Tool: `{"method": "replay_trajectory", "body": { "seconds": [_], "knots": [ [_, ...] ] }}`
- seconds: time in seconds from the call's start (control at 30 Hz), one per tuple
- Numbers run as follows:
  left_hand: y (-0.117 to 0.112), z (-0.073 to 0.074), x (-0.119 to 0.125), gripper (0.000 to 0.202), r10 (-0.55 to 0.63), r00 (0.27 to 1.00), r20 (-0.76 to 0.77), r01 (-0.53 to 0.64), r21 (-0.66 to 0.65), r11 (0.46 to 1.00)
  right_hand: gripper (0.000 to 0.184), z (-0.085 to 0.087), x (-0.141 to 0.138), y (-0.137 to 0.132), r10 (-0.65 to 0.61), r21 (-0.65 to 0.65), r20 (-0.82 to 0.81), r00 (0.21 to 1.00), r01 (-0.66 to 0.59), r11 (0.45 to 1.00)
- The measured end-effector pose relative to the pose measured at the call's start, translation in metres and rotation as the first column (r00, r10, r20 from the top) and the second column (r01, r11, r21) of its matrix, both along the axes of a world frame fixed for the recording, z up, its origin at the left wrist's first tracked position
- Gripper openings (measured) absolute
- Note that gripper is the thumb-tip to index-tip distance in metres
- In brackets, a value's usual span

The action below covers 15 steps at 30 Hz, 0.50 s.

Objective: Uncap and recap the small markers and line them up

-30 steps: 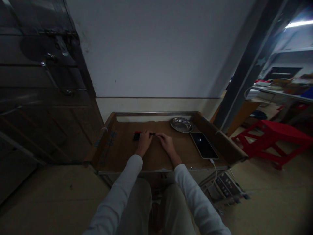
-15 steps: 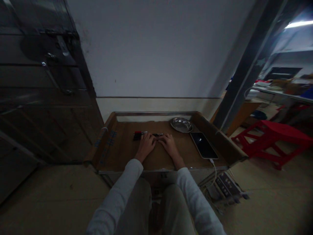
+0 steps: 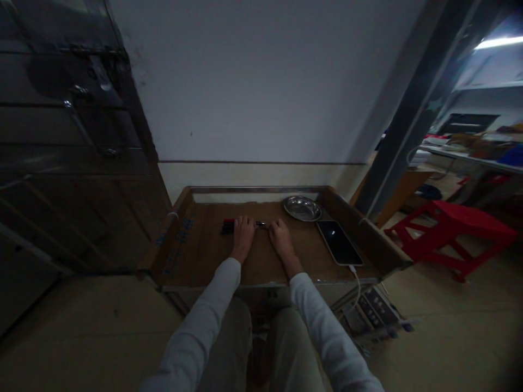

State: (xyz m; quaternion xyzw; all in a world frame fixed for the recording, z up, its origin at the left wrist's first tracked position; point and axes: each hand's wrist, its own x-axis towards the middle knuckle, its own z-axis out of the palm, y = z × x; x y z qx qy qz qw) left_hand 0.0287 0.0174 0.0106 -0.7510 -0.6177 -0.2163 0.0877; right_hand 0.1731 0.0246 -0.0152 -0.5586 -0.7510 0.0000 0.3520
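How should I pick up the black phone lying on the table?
Take the flat black phone by its two long edges, coming straight down from above. It lies flat on the brown wooden tray table, so nothing else sticks up to hold. Keep fingers off the near end, where the white cable is plugged in.

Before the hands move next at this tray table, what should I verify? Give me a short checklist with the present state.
1. Left hand and right hand both in view: ok.
2. Grip on the small red and black item: cannot tell, too dark.
3. Metal bowl apart from the hands: ok.
4. Phone lying flat, right of the right hand: ok.
5. Charging cable hanging over the table edge: not ok, may snag.
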Motion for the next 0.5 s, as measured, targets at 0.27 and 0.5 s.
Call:
{"method": "replay_trajectory", "body": {
  "seconds": [0.27,0.5],
  "knots": [
    [-0.031,-0.005,-0.032,0.022,0.219,0.956,0.197,-0.235,0.065,0.97,0.025,0.002,0.001,-0.005,-0.027,0.0,0.049,0.998,0.027,1.0],
    [-0.048,-0.007,-0.067,0.017,0.194,0.972,0.136,-0.196,0.005,0.981,0.024,0.002,-0.004,-0.007,0.032,-0.01,-0.069,0.997,-0.032,0.999]
  ]
}}
